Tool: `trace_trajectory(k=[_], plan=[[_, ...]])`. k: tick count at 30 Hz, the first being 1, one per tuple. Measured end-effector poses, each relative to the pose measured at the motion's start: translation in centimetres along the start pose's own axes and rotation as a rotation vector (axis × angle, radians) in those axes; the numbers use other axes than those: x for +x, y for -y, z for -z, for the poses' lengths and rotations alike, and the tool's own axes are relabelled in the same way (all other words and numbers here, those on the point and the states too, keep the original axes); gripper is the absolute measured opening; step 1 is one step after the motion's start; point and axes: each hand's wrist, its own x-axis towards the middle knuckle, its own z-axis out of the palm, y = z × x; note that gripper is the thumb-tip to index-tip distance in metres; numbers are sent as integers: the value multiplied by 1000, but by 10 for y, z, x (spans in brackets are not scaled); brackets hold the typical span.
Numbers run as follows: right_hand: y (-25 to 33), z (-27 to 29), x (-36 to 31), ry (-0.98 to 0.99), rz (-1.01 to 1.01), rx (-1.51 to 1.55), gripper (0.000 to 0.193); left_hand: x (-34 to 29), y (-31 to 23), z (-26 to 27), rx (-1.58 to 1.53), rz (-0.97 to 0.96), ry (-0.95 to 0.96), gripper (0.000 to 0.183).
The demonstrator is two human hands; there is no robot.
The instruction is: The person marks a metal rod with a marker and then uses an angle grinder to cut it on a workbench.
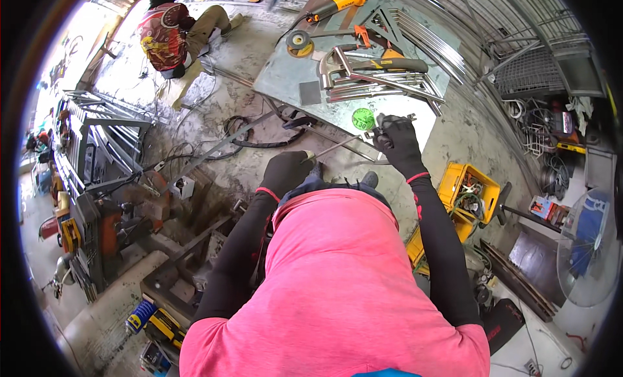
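Both my hands wear black gloves and sleeves with red bands at the wrists. My left hand (285, 172) is closed round one end of a thin metal rod (334, 148), which slants up and right past the near edge of the metal-topped table (279, 78). Over that table's near corner, my right hand (397, 143) has its fingers curled round a small metal piece, mostly hidden by the glove. Just left of it lies a round green disc (363, 119). Whether the rod reaches the metal piece I cannot tell.
A bent metal tube (334, 68), a black-handled tool (396, 64), a tape roll (300, 43) and a yellow power tool (337, 5) lie on the table. Yellow crates (468, 192) stand at right. Steel frames (97, 140) and cables (259, 143) are at left. A person (169, 39) sits far left.
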Motion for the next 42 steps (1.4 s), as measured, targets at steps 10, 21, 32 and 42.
trace_trajectory(k=[10,21,32,42], plan=[[-38,-10,-5,-444,-433,-198,53,17,-12,-20,28,-23,34,41],[-39,-46,-6,-169,-374,-240,65,46,-52,-52,2,-73,67,39],[-2,-49,14,-128,-550,-290,118,44,-58,-57,8,69,128,42],[-6,-50,16,-158,-520,-304,112,56,-67,-62,-51,77,132,42]])
